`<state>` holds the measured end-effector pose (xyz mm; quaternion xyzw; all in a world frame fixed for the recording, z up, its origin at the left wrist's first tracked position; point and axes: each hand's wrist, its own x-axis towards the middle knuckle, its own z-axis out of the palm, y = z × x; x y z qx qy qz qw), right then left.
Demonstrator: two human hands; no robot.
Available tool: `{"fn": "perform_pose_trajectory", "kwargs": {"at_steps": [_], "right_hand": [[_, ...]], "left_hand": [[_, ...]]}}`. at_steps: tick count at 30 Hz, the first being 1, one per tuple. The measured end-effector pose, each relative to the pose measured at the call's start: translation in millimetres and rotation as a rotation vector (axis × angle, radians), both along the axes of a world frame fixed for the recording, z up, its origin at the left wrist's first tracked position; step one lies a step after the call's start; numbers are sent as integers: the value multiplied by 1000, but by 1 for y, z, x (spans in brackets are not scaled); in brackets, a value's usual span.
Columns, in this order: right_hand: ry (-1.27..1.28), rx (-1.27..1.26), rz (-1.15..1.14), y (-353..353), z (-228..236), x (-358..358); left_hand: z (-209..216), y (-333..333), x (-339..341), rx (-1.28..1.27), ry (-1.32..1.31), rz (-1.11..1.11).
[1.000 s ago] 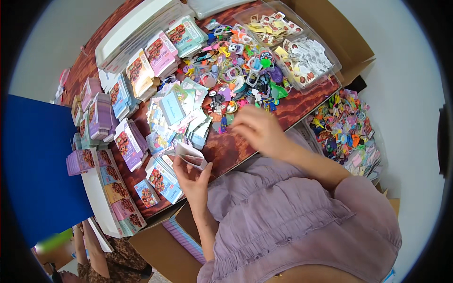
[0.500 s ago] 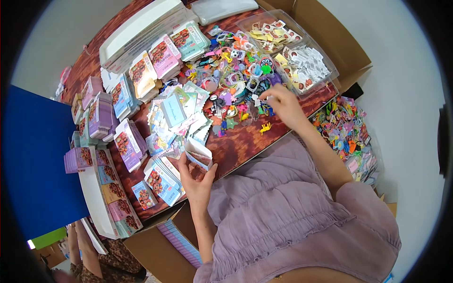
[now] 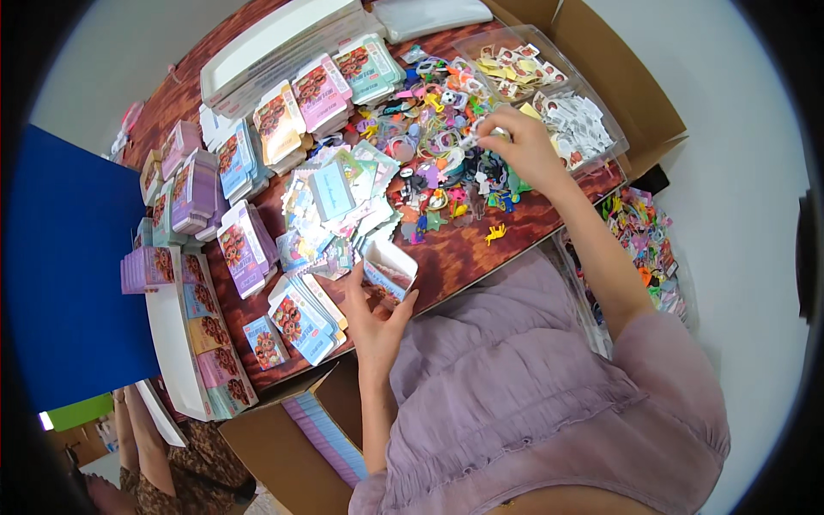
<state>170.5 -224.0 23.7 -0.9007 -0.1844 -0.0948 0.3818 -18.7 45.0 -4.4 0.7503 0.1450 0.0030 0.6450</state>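
My left hand (image 3: pixel 378 322) grips a small open carton (image 3: pixel 396 260) near the table's front edge. The carton's flap end faces up, and something reddish shows inside. Over the heap of small plastic trinkets (image 3: pixel 433 176), my right hand (image 3: pixel 528 148) has its thumb and fingers pinched together. A whitish bit shows at those fingertips, too small to name. Patterned cards and stickers (image 3: pixel 335 193) are piled just beyond the carton. Left of my left hand lies a stack of flat blue cartons (image 3: pixel 302 322), with a closed small box (image 3: pixel 265 342) beside it. A yellow animal figure (image 3: pixel 495 233) lies apart from the heap.
Stacks of flat cartons (image 3: pixel 245 249) line the left. A white tray (image 3: pixel 176 343) holds filled boxes. At the back right, a clear divided bin (image 3: pixel 620 142) holds small packets. A bag of trinkets (image 3: pixel 639 249) stands right of the table, cardboard boxes (image 3: pixel 601 51) behind. Another person's arm (image 3: pixel 146 438) shows lower left.
My right hand has lifted slightly away over the trinkets, its fingers pinched. The carton in my left hand shows more of its opening. The whole view has shifted a little.
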Motion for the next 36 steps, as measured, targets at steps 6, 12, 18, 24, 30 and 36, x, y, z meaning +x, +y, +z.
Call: {"fn": "perform_pose_trajectory", "kwargs": {"at_steps": [6, 12, 18, 24, 30, 36], "right_hand": [[721, 572, 208, 31, 19, -25], [523, 229, 397, 84, 6, -59], [386, 185, 300, 100, 6, -70], [213, -138, 338, 100, 11, -83], [343, 46, 399, 102, 31, -86], [166, 198, 416, 101, 19, -93]], "left_hand": [[7, -13, 15, 487, -141, -69], [7, -20, 16, 745, -166, -58], [0, -16, 11, 728, -202, 10], [0, -20, 10, 761, -280, -15], [-8, -15, 12, 629, -274, 78], [-11, -18, 12, 681, -292, 46]]}}
